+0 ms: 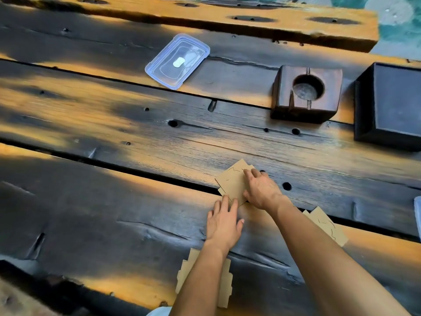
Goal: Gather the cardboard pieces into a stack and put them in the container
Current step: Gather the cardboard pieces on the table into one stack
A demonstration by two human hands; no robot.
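Both my hands flat, fingers open, on tan notched cardboard pieces [232, 183] on dark plank table [114, 201].
L hand [224, 224], R hand [262, 190] press stack; clear plastic lid [177, 61] far off; wooden block w/ round hole [307, 93] & black box [391, 106] right; my forearms cover two more pieces.

Tan cardboard pieces [231, 182] are showing thin dark squiggly lines, lying on a table [114, 124] streaked black and orange, beside a clear blue-tinted lid [177, 61].

rough charred wood table [136, 133]; matt brown cardboard pieces [231, 181]; glossy clear plastic lid [177, 61]
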